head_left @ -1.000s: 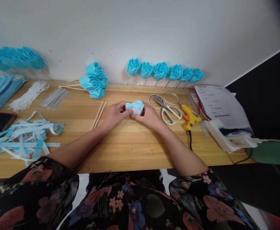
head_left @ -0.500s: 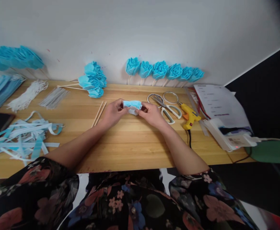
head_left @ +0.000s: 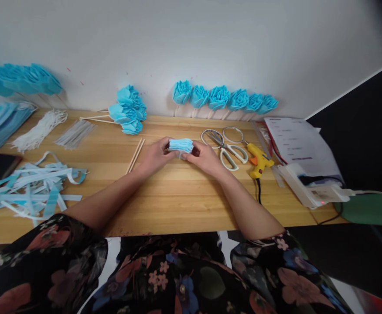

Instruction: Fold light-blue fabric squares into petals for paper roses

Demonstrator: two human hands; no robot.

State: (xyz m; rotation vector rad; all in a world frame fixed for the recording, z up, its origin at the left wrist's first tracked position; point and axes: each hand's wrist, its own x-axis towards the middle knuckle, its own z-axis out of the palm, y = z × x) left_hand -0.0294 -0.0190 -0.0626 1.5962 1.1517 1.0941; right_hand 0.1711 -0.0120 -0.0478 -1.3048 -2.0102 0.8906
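Between my two hands, above the middle of the table, is a small stack of light blue and white fabric pieces. My left hand grips its left end, thumb in front and fingers behind. At the other end my right hand pinches it the same way. The blue layered edges face up, with a whitish part below near the thumbs. Two thin wooden sticks lie just left of my left hand. Scissors with white handles rest to the right of my right hand.
A yellow glue gun and a white power strip lie at the right. Blue fabric roses on sticks lean on the wall; more roses lie at left. Cut strips, white cords and grey wires cover the left side.
The stack has tilted in my hands, so more of its layered blue edge shows and less of the white part below. Both hands keep hold and have barely shifted.
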